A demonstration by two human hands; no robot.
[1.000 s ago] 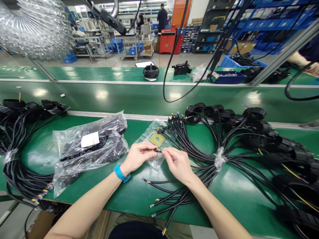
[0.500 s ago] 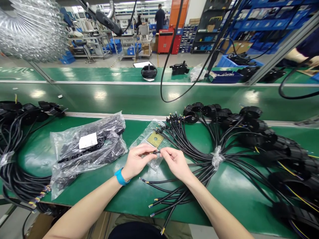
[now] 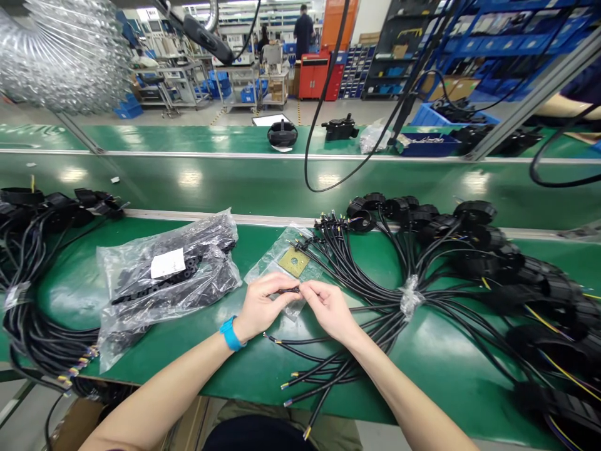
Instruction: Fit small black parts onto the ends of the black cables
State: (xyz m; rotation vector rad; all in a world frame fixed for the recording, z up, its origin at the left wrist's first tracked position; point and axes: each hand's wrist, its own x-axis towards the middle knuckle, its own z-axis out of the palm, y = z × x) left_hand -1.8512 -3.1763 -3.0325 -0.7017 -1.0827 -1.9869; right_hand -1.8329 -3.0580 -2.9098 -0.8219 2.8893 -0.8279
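Left hand [image 3: 263,307] and right hand [image 3: 331,310] pinch one black cable end [image 3: 287,290]; a plastic bag [image 3: 270,266] lies beneath.

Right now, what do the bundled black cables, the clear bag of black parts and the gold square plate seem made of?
The bundled black cables look like flexible rubbery plastic, matte with soft bends. The clear bag looks like thin plastic film, glossy, with creases and glare. The gold square plate looks like brass-coloured metal, with a dull sheen, though its clear sleeve leaves that uncertain.
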